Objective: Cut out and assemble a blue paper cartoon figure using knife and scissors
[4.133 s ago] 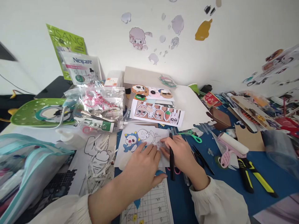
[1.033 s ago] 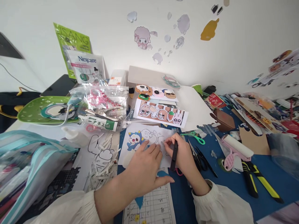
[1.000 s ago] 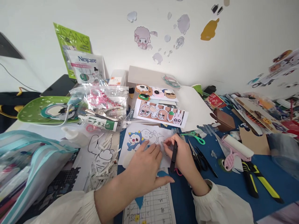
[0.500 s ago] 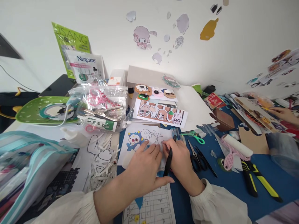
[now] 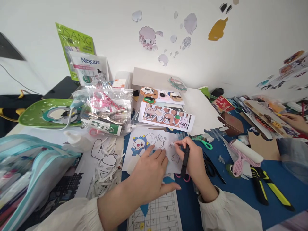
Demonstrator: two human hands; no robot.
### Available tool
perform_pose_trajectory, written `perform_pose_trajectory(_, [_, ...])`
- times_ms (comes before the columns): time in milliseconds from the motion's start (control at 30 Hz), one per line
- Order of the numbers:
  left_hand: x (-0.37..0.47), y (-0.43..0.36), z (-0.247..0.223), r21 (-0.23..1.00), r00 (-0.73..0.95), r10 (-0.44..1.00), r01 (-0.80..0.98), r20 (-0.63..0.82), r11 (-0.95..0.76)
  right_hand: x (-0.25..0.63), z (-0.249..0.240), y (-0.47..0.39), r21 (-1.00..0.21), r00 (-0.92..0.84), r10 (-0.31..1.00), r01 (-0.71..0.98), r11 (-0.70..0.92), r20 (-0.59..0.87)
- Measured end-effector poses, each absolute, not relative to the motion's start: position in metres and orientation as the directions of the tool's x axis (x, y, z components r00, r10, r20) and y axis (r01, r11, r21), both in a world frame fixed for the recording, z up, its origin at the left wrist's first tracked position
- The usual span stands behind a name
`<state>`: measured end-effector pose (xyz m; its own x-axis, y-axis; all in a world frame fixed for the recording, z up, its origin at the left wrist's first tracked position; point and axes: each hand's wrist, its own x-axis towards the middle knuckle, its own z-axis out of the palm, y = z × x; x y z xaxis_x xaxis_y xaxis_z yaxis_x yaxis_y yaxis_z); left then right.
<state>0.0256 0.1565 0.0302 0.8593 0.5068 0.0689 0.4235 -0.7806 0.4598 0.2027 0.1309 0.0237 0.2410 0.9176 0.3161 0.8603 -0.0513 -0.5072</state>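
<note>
My left hand [image 5: 150,168] lies flat with its fingers spread on a white sheet [image 5: 130,162] printed with cartoon figures. A blue-and-white cartoon character [image 5: 139,144] shows just beyond its fingertips, with line drawings to the right. My right hand [image 5: 193,158] is closed around a slim black craft knife [image 5: 184,162], which leans across the palm. Its thumb and forefinger are pinched together at the sheet's right side, with a tiny white bit at their tips. Under the sheet's lower edge lies a ruled form [image 5: 163,208]. Pink scissor handles [image 5: 186,178] show beside my right hand.
Green-handled scissors [image 5: 205,143], black scissors [image 5: 211,168], a pink lint roller [image 5: 246,152] and yellow-black pliers [image 5: 271,189] lie to the right. Paper scraps [image 5: 108,175] and a striped pouch [image 5: 40,160] are left. Another person's hand [image 5: 295,122] is far right.
My right hand has moved to the right and away from my left hand, uncovering more line drawings. The craft knife moved with it. My left hand stays flat on the sheet.
</note>
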Motion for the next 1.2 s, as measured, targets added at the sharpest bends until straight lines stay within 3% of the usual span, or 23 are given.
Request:
perform_pose_trajectory(200, [0.024,0.159,0.038,0.567,0.841,0.538,0.415,0.06,-0.712,0.205,0.031,0.128,-0.519,0.219,0.872,0.854,0.046,0.437])
perform_pose_trajectory(367, [0.022,0.166,0.058,0.724,0.747,0.663,0.43,0.051,-0.539,0.201,0.041,0.118,-0.413,0.088,0.75,0.873,0.258,0.655])
perform_pose_trajectory(500, [0.018,0.174,0.071,0.887,0.638,0.769,0.374,-0.035,-0.27,0.196,0.056,0.109,-0.172,-0.155,0.586,0.869,0.464,0.795])
perform_pose_trajectory(633, [0.016,0.177,0.074,0.974,0.649,0.751,0.226,-0.125,-0.033,0.189,0.067,0.102,0.162,-0.424,0.452,0.844,0.512,0.784])
perform_pose_trajectory(733, [0.017,0.177,0.075,0.984,0.674,0.721,0.162,-0.162,0.07,0.183,0.068,0.1,0.229,-0.478,0.432,0.828,0.512,0.765])
perform_pose_trajectory(833, [0.017,0.178,0.075,0.982,0.663,0.725,0.142,-0.186,0.122,0.182,0.064,0.103,0.168,-0.45,0.431,0.818,0.55,0.782])
perform_pose_trajectory(1000, [0.014,0.184,0.079,0.974,0.584,0.78,0.148,-0.226,0.172,0.2,0.046,0.117,-0.234,-0.137,0.644,0.858,0.457,0.753])
perform_pose_trajectory(1067, [0.011,0.187,0.082,0.971,0.547,0.803,0.145,-0.237,0.188,0.209,0.038,0.122,-0.264,-0.122,0.724,0.879,0.396,0.679])
perform_pose_trajectory(1200, [0.007,0.191,0.088,0.969,0.5,0.83,0.128,-0.247,0.211,0.217,0.028,0.126,-0.232,-0.252,0.817,0.878,0.418,0.519])
